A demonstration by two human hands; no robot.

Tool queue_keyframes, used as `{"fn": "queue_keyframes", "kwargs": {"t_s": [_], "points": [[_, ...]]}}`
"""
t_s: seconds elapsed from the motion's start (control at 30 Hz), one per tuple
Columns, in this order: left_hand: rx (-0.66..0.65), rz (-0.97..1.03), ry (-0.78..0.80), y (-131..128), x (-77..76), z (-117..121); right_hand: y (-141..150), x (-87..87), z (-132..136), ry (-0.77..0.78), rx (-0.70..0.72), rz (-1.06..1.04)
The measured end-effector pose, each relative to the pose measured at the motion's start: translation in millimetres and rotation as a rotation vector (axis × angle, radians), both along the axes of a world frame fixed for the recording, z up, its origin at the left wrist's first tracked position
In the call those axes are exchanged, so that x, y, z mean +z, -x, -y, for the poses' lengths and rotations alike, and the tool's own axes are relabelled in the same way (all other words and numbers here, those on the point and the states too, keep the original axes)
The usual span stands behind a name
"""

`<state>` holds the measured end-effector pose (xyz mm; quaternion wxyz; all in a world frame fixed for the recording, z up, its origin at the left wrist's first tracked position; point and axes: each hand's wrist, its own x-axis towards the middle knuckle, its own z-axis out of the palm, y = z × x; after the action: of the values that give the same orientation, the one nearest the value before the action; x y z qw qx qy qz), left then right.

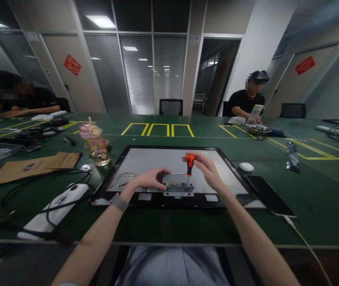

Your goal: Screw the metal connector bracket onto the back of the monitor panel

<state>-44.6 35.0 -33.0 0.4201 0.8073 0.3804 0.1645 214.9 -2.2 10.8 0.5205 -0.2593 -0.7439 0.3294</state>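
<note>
A flat display panel [157, 157] with a black frame lies on the table in front of me. At its near edge sits a metal bracket [179, 190] carrying a row of connectors. My left hand [153, 179] curls around the bracket's left end, thumb at the front, with something dark under the fingers. In my right hand [205, 169] is an orange and black screwdriver [190, 161], held nearly upright by its handle. Its shaft points down to the bracket's right end; whether the tip sits in a screw is too small to tell.
To the left are a drink bottle [94, 143], a brown paper envelope [32, 167] and a white power strip [56, 210] with black cables. A phone [270, 194] on a cable and a white earbud case [246, 167] lie right. People sit across the table [157, 226].
</note>
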Motion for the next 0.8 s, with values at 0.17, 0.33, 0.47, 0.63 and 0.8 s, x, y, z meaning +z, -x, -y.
{"fn": "queue_keyframes", "kwargs": {"t_s": [0.17, 0.33, 0.47, 0.63, 0.8], "points": [[0.003, 0.007, -0.001, -1.0, 2.1, 1.6, 2.5, -4.0, -2.3, -0.1, -0.173, -0.01], [-0.007, -0.003, -0.018, 1.1, -1.4, -1.2, 3.1, -5.0, -3.2, 0.067, -0.057, -0.136], [0.002, -0.013, -0.001, 1.7, -2.3, -1.2, 2.4, -5.6, -5.5, 0.131, 0.07, -0.179], [0.007, -0.005, 0.004, 0.5, 1.9, 2.0, 3.3, -7.9, -7.4, 0.11, -0.011, -0.243], [0.008, -0.01, 0.009, -1.5, 2.8, 1.9, 5.4, -2.3, -3.3, 0.223, 0.057, -0.296]]}}
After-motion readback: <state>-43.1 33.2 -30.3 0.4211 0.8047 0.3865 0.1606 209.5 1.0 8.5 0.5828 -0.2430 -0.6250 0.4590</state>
